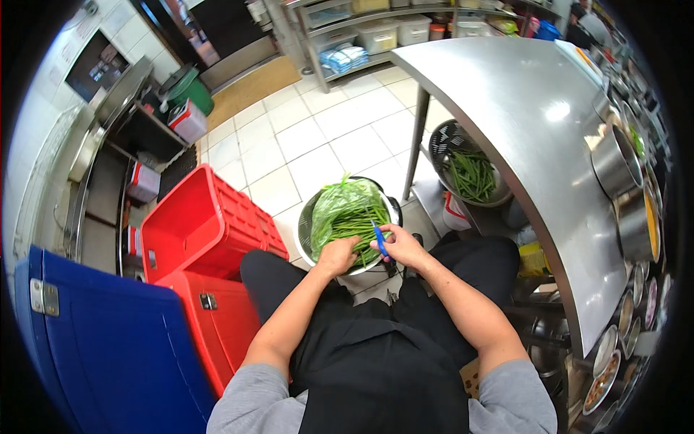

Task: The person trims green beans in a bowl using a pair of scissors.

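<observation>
Green beans (345, 226) fill a metal bowl (306, 217) on the floor between the seated person's knees, left hand (337, 254) closed on a bunch, right hand (402, 246) gripping blue-handled scissors (379, 240); snipping goes best with ends aligned.

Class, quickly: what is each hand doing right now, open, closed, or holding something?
Left hand: closed on a bunch of green beans over the bowl.
Right hand: closed on a small blue-handled tool.

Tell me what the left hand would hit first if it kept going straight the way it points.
Probably the green beans in the metal bowl: the left hand points forward and down at them, seemingly touching already, though depth is unclear.
</observation>
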A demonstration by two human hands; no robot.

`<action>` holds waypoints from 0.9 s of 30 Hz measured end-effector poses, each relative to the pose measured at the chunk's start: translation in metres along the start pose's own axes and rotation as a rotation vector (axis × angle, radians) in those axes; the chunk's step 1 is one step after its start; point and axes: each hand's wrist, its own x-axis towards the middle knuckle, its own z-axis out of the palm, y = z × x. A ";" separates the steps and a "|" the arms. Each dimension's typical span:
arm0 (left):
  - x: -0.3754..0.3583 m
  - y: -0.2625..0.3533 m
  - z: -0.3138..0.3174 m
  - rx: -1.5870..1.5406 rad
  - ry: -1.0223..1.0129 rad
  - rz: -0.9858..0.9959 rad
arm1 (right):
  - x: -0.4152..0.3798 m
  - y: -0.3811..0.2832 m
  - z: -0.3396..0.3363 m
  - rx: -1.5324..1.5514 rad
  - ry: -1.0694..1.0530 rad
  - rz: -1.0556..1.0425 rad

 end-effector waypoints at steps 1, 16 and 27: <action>0.002 -0.002 -0.002 0.007 -0.007 0.006 | 0.000 0.001 -0.001 -0.023 0.017 -0.009; 0.046 0.053 -0.078 -1.331 -0.065 -0.171 | 0.010 0.015 0.007 -0.440 0.097 -0.020; 0.182 0.185 -0.130 -1.372 -0.108 -0.089 | 0.007 0.011 -0.002 -0.562 0.058 -0.085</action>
